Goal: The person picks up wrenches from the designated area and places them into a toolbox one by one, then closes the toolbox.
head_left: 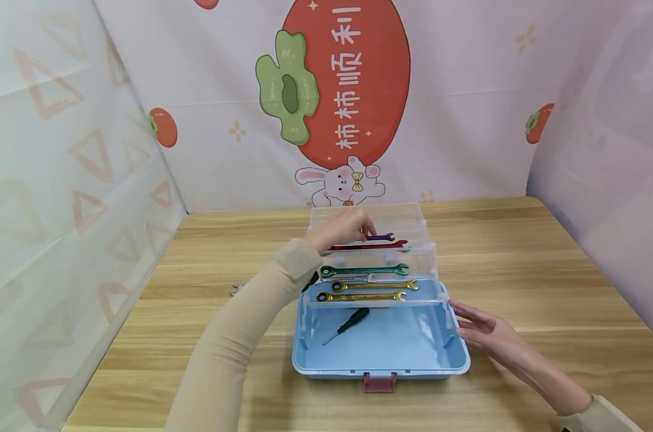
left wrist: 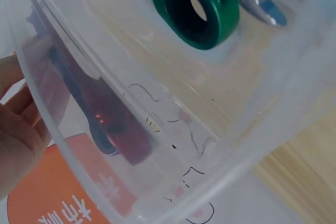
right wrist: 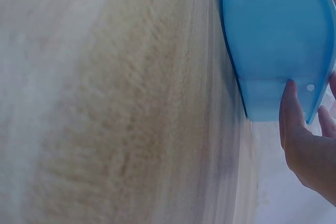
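Observation:
My left hand (head_left: 345, 228) reaches over the upper clear tray (head_left: 413, 225) of a blue toolbox (head_left: 380, 354) and pinches a small purple wrench (head_left: 383, 237). A red wrench (head_left: 394, 245) lies close in front of it; the left wrist view shows this red wrench (left wrist: 113, 114) through the clear wall. My right hand (head_left: 491, 330) rests its extended fingers against the box's right side, a fingertip (right wrist: 290, 90) touching the blue wall. The lower clear tray (head_left: 353, 305) carries a green ratchet wrench (head_left: 367, 270), a silver wrench (head_left: 359, 278) and two gold ratchet wrenches (head_left: 364, 296).
A black-handled screwdriver (head_left: 353, 320) lies in the box's bottom. The pink latch (head_left: 379, 383) hangs at the front. Left of the box, a silver wrench end (head_left: 236, 289) shows on the wooden table (head_left: 521, 258), partly hidden by my left arm. Printed cloth (head_left: 456, 120) hangs behind.

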Demonstrator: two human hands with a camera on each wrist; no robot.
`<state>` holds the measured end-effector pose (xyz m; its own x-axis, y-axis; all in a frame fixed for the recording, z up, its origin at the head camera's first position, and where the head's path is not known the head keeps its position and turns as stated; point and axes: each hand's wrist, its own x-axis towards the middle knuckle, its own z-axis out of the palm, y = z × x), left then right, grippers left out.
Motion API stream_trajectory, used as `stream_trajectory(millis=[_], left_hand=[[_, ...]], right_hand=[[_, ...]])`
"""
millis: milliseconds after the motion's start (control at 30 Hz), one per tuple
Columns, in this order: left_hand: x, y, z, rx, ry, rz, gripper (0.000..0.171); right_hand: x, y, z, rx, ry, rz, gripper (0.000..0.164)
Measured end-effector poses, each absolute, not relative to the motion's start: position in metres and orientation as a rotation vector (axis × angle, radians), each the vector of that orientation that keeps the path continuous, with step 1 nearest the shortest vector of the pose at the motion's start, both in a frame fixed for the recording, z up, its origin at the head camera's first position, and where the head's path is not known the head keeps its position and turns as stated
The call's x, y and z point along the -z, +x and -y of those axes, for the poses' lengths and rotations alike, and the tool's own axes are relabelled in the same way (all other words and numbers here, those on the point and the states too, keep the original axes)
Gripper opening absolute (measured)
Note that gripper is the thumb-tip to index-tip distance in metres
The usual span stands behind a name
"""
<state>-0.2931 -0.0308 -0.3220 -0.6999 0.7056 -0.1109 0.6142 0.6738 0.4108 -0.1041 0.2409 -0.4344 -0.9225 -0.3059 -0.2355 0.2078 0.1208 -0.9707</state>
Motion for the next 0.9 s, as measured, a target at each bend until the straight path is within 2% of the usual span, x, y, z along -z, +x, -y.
stream_trajectory(millis=[900], left_hand=[[0.3223, -0.2890, 0.0377, -0.518, 1.109, -2.702, 0.020]], right_hand=[[0.4344, -0.1035, -0.2407, 1.863, -0.106, -2.027, 0.059]])
